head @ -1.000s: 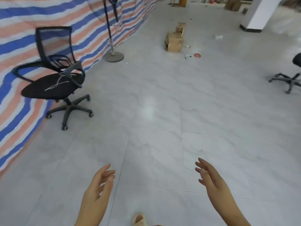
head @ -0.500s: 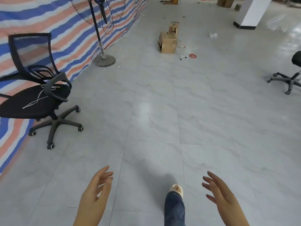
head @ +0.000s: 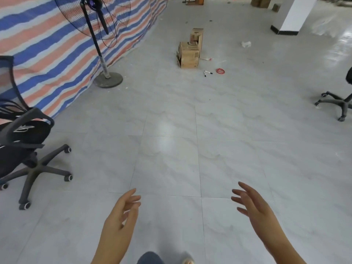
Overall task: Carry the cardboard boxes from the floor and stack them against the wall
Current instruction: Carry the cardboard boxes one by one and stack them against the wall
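Two cardboard boxes stand on the grey tiled floor far ahead: a nearer brown box [head: 189, 55] and a taller narrow box [head: 196, 36] right behind it. My left hand [head: 122, 216] and my right hand [head: 253, 204] are both raised in front of me at the bottom of the view, fingers relaxed and spread, holding nothing. Several tiles of bare floor lie between my hands and the boxes. The striped tarp wall [head: 47, 44] runs along the left side.
A black office chair [head: 22, 141] stands at the left near the tarp. A standing fan [head: 97, 40] sits by the wall further on. Another chair's base [head: 337, 101] is at the right edge. Markers [head: 208, 73], a red ring [head: 220, 71] and a white pillar [head: 293, 14] lie beyond.
The view has advanced across the floor: the boxes, fan and left chair are all closer. My hands stay raised and empty, and my leg has swung through at the bottom.
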`<state>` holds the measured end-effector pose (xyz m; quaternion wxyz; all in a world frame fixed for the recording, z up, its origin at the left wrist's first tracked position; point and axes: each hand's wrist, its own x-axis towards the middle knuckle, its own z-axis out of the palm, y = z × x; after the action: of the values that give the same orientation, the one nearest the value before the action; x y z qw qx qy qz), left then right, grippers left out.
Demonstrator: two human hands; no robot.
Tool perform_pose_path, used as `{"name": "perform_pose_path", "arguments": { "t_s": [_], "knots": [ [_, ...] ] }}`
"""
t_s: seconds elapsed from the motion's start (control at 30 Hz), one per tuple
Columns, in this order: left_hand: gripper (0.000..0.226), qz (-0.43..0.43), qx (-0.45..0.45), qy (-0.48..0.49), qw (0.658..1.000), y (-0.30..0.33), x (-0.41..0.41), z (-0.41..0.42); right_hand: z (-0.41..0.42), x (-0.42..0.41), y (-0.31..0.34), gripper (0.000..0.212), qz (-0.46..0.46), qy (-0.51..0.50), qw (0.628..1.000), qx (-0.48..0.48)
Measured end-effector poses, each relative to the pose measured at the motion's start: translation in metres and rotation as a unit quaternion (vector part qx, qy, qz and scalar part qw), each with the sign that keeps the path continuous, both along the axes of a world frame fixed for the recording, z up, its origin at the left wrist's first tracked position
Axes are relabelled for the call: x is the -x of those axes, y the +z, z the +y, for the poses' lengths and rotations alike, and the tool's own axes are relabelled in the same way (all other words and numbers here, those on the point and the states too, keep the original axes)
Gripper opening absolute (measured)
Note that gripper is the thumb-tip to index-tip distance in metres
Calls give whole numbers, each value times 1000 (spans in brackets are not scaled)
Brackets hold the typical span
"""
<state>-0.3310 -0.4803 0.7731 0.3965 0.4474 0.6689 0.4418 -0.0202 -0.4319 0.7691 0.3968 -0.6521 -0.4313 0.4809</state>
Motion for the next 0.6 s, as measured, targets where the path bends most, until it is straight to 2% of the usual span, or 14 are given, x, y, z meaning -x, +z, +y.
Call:
{"name": "perform_pose_path", "arguments": {
  "t_s": [0.3, 0.6],
  "knots": [
    [32, -2, 39, 9, 999, -22, 14, 151, 127, 8, -43, 27, 21, -29, 997, 69],
    [29, 38, 17, -47, 998, -4, 56, 369, 307, 35, -25, 26, 9, -63, 997, 43]
  ]
}}
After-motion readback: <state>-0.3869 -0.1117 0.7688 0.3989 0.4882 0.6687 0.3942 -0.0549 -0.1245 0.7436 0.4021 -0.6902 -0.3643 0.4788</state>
